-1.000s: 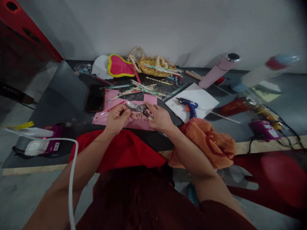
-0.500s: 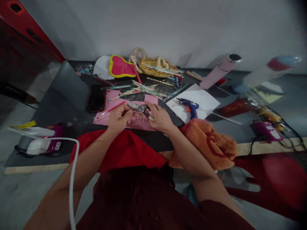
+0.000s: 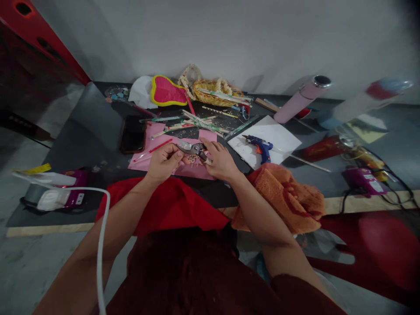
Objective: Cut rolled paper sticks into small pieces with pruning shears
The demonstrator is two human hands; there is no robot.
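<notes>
My right hand (image 3: 221, 161) is wrapped round the handles of a pair of pruning shears (image 3: 196, 149), whose curved blades point left. At the blade end, my left hand (image 3: 163, 162) is closed in a pinch with thumb against fingers. Whatever it pinches is too small to make out. Below the shears, short cut pieces (image 3: 194, 160) of pale stick lie in a small heap on a pink sheet (image 3: 144, 162). A red stick (image 3: 160, 145) rests on that sheet, left of the blades. Just beyond, several printed wooden chopsticks (image 3: 200, 122) lie crossed in a loose pile.
A blue glue gun (image 3: 259, 146) lies on white board (image 3: 282, 131) at right, near an orange towel (image 3: 282, 197) and pink flask (image 3: 303, 98). Behind stand a wicker basket (image 3: 210, 101) and a pink, yellow-edged piece (image 3: 167, 91). A phone (image 3: 133, 134) lies left; a white cable (image 3: 102, 236) crosses my left arm.
Both hands and the shears keep nearly the same place, with only a slight shift right and down at the blades. Nothing has visibly been taken up or let go.
</notes>
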